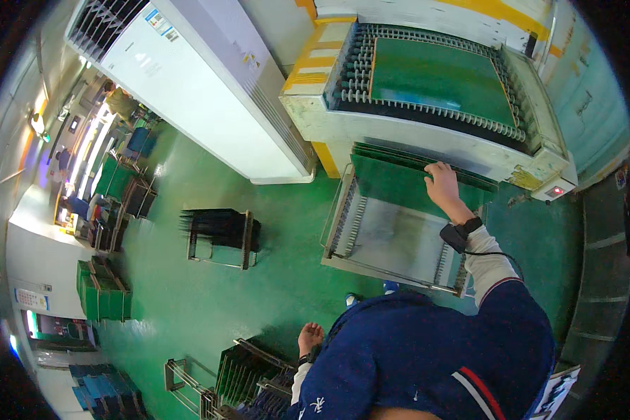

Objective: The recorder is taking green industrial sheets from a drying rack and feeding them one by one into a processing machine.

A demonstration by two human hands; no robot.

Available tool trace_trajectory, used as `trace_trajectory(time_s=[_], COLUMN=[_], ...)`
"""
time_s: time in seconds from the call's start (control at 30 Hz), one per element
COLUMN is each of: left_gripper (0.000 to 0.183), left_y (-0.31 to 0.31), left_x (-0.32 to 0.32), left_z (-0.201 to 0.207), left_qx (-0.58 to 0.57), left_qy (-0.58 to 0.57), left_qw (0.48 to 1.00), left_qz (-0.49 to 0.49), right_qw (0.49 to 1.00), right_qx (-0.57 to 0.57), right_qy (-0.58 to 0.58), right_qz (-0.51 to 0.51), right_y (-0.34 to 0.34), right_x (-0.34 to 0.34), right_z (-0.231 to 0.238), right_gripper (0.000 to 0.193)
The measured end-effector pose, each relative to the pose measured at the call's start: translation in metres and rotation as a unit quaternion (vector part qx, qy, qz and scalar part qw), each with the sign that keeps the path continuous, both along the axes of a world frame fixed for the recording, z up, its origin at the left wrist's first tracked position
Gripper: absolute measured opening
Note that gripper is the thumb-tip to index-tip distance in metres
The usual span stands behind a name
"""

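Observation:
My right hand (pixel 441 185) reaches forward to a rack (pixel 392 269) on the floor. Its fingers bend over the top edge of a flat green panel (pixel 388 180), gripping it at the edge. Several such panels stand upright in slots at the rack's far end, partly hidden behind one another and the hand. My left hand (pixel 310 337) hangs low at my side with loosely curled fingers and nothing visible in it. Nearest to it is a second rack (pixel 259 374) of dark upright panels.
Beyond the rack stands a roller conveyor machine (pixel 427 129) with a green panel (pixel 437 77) lying on its rollers. A tall white cabinet unit (pixel 210 91) stands left of it. A small rack of black panels (pixel 220 227) sits on the green floor. Farther left are panel stacks (pixel 105 290).

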State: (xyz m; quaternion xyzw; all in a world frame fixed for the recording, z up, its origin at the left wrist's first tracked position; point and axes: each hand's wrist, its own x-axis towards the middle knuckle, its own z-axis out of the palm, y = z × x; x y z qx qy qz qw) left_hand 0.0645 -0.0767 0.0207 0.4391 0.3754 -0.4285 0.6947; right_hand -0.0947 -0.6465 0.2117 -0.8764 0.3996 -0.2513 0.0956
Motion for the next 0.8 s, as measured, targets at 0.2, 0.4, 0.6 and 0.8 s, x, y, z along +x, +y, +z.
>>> trace_trajectory(time_s=[0.2, 0.4, 0.6, 0.8], left_gripper=[0.011, 0.013, 0.016, 0.016], left_y=[0.013, 0.018, 0.021, 0.04], left_x=[0.004, 0.003, 0.0, -0.003], left_z=[-0.01, -0.013, -0.01, -0.026], left_qx=[-0.036, -0.019, -0.038, -0.196], left_qy=[0.004, 0.026, -0.008, -0.022], left_qw=[0.999, 0.999, 0.999, 0.98], left_qz=[-0.003, 0.009, -0.005, 0.001], right_qw=[0.999, 0.99, 0.978, 0.97], right_qx=[0.041, 0.115, 0.086, 0.12], right_qy=[0.027, 0.073, 0.188, 0.208], right_qz=[-0.01, -0.034, -0.023, -0.031], right_y=[-0.001, 0.001, -0.015, -0.018], right_x=[0.009, 0.016, 0.01, 0.024], right_z=[-0.003, -0.006, -0.027, -0.017], right_gripper=[0.023, 0.02, 0.016, 0.019])
